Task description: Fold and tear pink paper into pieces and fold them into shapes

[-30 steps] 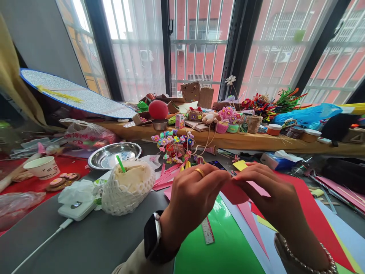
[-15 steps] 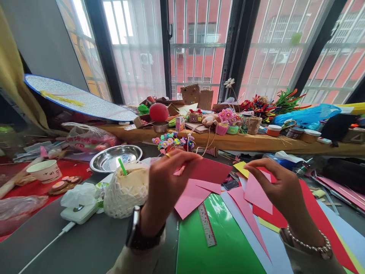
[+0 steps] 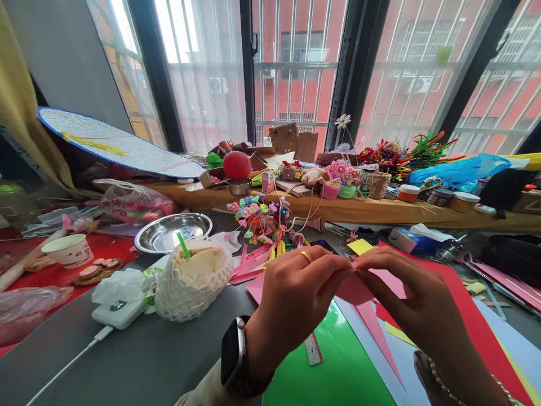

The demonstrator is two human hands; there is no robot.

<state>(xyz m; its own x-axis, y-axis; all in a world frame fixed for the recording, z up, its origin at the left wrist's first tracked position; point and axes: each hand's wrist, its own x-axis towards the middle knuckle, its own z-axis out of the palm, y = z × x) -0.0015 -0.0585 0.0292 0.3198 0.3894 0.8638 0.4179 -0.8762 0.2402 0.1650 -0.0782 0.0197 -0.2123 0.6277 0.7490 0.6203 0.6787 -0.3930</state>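
Note:
Both hands meet above the paper sheets. My left hand has thumb and forefinger pinched on a piece of pinkish-red paper, whose curved lower part shows below the fingers. My right hand pinches the same paper, its fingertips touching those of the left. The hands hide most of this piece. Beneath them lie a glossy green sheet, a pink pointed strip and a ruler, partly covered by my left wrist.
A coconut in white foam netting with a green straw stands left, near a steel plate and a paper cup. Red sheets lie at the right. Behind are small crochet flowers and a crowded sill.
My left hand has moved right with the reddish paper, and my right hand has come in to meet it. The fingertips, apart before, now touch over the paper.

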